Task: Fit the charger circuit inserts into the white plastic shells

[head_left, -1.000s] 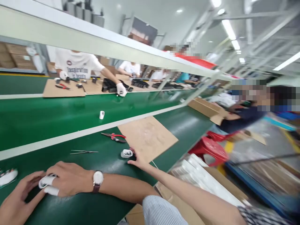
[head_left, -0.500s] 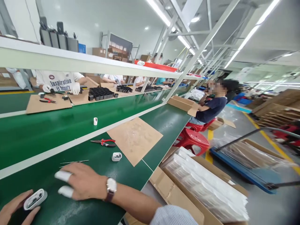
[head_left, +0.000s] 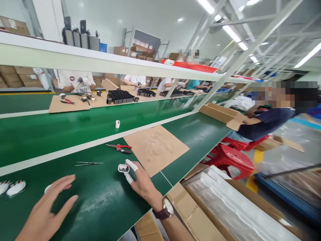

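My right hand [head_left: 140, 179], with white cots on its fingertips and a watch on the wrist, pinches a small white oval housing [head_left: 123, 168] with dark parts inside its open top. To the left, my left hand [head_left: 51, 207] hovers over the green bench [head_left: 97, 201], thumb and fingers apart and holding nothing. Just behind its fingers a white piece [head_left: 47, 189] shows, mostly hidden. Tweezers [head_left: 89, 163] lie between the hands, farther back. Red-and-black-handled pliers [head_left: 119, 148] rest beyond the housing.
A cardboard sheet [head_left: 160, 149] lies right of the pliers. White parts [head_left: 16, 188] sit at the far left. Another white housing [head_left: 117, 124] stands on the green belt [head_left: 75, 129]. A carton of white packaging [head_left: 233, 201] is at the right. Co-workers sit opposite and beyond the red stools [head_left: 233, 160].
My right hand has moved right and taken hold of the standing white housing. My left hand has let go of the other housing and opened. The camera view has swung left.
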The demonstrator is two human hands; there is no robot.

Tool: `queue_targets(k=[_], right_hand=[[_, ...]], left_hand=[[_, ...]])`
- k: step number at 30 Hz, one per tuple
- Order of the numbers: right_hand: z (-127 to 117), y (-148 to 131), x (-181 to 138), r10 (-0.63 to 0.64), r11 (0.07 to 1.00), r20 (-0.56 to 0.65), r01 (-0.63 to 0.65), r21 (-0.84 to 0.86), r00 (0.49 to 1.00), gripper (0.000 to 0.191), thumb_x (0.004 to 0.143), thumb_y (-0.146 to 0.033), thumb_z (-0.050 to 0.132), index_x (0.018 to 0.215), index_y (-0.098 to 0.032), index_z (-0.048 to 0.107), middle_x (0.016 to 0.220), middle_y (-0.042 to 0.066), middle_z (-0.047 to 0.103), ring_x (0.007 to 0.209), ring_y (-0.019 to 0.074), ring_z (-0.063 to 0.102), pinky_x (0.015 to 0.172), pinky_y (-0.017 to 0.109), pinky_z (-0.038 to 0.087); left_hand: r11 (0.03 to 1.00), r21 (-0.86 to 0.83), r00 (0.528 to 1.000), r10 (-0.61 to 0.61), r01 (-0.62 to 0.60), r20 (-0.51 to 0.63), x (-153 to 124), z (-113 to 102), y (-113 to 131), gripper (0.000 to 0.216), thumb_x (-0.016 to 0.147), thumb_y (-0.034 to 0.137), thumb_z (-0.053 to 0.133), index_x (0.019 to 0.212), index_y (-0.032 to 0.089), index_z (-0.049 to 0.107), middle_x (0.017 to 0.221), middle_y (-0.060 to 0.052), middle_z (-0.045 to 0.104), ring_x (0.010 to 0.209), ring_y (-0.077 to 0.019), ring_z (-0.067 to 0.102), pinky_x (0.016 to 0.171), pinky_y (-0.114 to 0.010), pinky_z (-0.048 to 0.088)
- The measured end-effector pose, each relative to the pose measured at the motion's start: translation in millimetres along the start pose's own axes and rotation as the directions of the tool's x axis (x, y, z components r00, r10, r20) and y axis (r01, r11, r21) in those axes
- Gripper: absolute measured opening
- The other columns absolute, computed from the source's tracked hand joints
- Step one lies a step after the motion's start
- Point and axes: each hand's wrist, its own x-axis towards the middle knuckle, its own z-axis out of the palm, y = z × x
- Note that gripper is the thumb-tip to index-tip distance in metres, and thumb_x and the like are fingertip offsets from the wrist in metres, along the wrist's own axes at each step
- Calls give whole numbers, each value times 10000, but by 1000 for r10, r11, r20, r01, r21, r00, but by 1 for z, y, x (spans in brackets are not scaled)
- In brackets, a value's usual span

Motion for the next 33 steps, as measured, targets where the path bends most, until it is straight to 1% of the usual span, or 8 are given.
queue_targets(k=[2, 5, 10, 21, 24, 26, 29, 33], right_hand=[[4, -23, 11, -111, 992, -11, 111, 62, 994, 662, 1009, -109, 533, 1609, -270, 301, 1267, 138, 648, 1127, 272, 656, 938, 476, 602], [9, -50, 22, -215, 964, 0, 212, 158, 977, 727, 987, -70, 537, 1630, -281, 271, 1290, 145, 640, 1140, 279, 642, 931, 468, 600], [17, -66, 29, -275, 932, -2, 268, 244, 961, 757, 970, -48, 540, 1636, -282, 268, 1266, 144, 647, 1133, 286, 647, 916, 458, 602], [23, -69, 30, -261, 927, 0, 251, 279, 965, 738, 985, -71, 537, 1629, -324, 280, 1285, 134, 643, 1159, 296, 636, 954, 506, 589], [24, -76, 30, -125, 894, -17, 120, 432, 992, 616, 997, -118, 583, 1551, -328, 413, 1288, 122, 628, 1123, 261, 657, 956, 460, 602], [28, -81, 29, 22, 798, 14, -26, 602, 1000, 473, 1012, -188, 608, 1457, -320, 516, 1316, 120, 600, 1106, 238, 672, 922, 405, 625], [35, -87, 29, 173, 542, 148, -219, 811, 974, 321, 1009, -319, 656, 1325, -301, 603, 1322, 116, 603, 1104, 234, 693, 929, 397, 630], [38, -95, 31, 209, 212, 426, -466, 859, 880, 456, 905, -413, 806, 1290, -261, 615, 1173, 102, 722, 1042, 248, 732, 1000, 468, 594]], left_hand=[[970, -215, 980, -72, 112, 187, 5, 17, 26, 549, 931, 547, 690, 1431, 355, 569, 1456, -82, 644, 1262, -333, 682, 1057, -530, 588], [774, -572, 938, -80, 271, 337, 17, 38, 52, 611, 921, 501, 741, 1452, 284, 532, 1520, -139, 587, 1374, -323, 605, 1153, -513, 517], [492, -750, 893, -162, 441, 419, 22, 50, 72, 647, 849, 416, 854, 1399, 237, 564, 1457, -175, 621, 1353, -346, 609, 1150, -538, 501], [447, -803, 918, -168, 395, 358, 18, 55, 76, 512, 867, 375, 844, 1317, 247, 634, 1372, -125, 652, 1279, -307, 638, 1084, -447, 529], [455, -802, 913, -64, 386, 403, 16, 55, 72, 573, 871, 353, 844, 1380, 255, 600, 1331, -127, 690, 1208, -300, 679, 1075, -469, 534], [495, -797, 921, -16, 346, 390, 14, 55, 68, 582, 887, 345, 828, 1408, 253, 586, 1302, -131, 709, 1179, -299, 691, 1064, -478, 542], [639, -723, 950, -37, 261, 310, 13, 54, 59, 521, 930, 365, 776, 1410, 259, 605, 1286, -117, 707, 1149, -285, 695, 1023, -449, 566], [786, -600, 976, -16, 147, 218, 13, 48, 49, 529, 905, 385, 799, 1405, 310, 643, 1161, -67, 685, 941, -212, 699, 857, -366, 611]])
